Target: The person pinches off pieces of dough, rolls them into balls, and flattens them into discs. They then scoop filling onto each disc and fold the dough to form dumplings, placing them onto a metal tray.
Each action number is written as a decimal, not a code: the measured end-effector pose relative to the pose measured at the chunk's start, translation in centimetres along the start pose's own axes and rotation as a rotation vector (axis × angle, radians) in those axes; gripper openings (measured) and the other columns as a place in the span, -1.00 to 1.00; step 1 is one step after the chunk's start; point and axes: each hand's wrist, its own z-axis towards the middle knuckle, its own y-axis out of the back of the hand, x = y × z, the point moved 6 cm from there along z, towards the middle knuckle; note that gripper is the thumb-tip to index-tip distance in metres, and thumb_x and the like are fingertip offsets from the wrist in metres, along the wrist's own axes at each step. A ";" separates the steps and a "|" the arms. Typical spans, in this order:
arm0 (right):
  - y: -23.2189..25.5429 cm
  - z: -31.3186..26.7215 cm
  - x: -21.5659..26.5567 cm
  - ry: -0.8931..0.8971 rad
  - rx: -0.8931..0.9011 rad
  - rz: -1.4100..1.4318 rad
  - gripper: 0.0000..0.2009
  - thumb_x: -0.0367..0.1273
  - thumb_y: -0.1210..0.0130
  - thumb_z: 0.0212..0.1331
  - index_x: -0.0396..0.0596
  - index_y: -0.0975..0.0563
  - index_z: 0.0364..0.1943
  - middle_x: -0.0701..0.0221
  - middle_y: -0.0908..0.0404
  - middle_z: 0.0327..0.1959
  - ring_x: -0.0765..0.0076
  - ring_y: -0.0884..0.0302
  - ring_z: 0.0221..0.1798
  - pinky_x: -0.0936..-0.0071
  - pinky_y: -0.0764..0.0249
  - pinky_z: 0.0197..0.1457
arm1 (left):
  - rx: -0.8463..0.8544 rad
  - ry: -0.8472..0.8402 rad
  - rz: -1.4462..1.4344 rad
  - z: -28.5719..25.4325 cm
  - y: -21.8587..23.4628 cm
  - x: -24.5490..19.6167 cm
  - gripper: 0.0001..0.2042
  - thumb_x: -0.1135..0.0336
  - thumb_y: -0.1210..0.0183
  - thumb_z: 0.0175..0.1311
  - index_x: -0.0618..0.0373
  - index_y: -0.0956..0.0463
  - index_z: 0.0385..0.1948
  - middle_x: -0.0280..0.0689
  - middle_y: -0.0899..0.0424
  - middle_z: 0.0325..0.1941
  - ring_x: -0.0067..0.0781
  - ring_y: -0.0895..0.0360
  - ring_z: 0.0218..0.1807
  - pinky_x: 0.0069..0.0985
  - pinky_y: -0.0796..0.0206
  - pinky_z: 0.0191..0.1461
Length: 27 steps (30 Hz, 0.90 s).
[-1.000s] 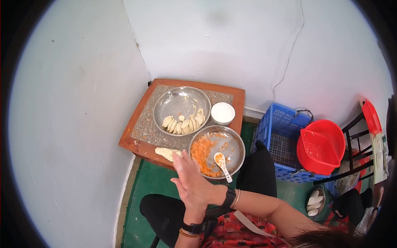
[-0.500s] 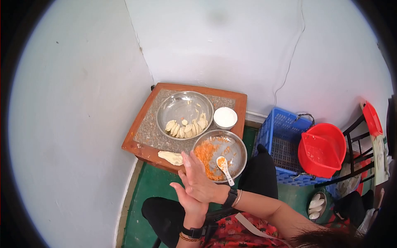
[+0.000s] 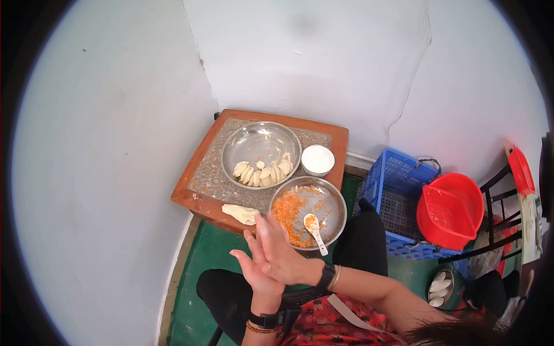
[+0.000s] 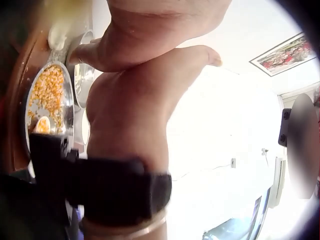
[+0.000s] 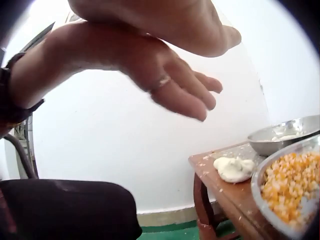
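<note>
In the head view my right hand (image 3: 280,254) lies flat over my left hand (image 3: 257,275), palm to palm, in front of the table's near edge. Both sets of fingers are straight, and the left thumb sticks out to the side. In the right wrist view the left hand (image 5: 165,82), with a ring, is under the right hand (image 5: 170,22). Whatever lies between the palms is hidden. Just beyond the fingertips a lump of pale dough (image 3: 240,214) rests on the table. Beside the hands stands a steel basin (image 3: 336,202) of chopped orange and white filling (image 3: 288,209), with a white spoon (image 3: 315,232) in it.
A steel dish (image 3: 251,147) holds a row of folded dumplings (image 3: 268,175) on the small wood-edged table (image 3: 199,202). A bowl of white powder (image 3: 318,160) stands beside it. To the right are a blue crate (image 3: 376,179) and a red basin (image 3: 447,210).
The hands stay pressed together, the upper one shifting and turning slightly against the lower. The left fingers show a little more now. Dough, basin and dumplings keep their places.
</note>
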 end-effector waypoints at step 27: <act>1.4 -0.9 -3.7 -0.281 -0.317 0.897 -0.30 0.00 0.37 0.27 -0.16 0.24 0.33 0.07 0.24 0.38 0.04 0.37 0.45 0.21 0.35 0.42 | -0.076 0.224 -0.329 -0.2 0.7 3.3 -0.26 -0.28 0.47 0.29 0.21 -0.10 0.25 -0.18 -0.19 0.33 -0.17 -0.16 0.32 -0.24 0.01 0.36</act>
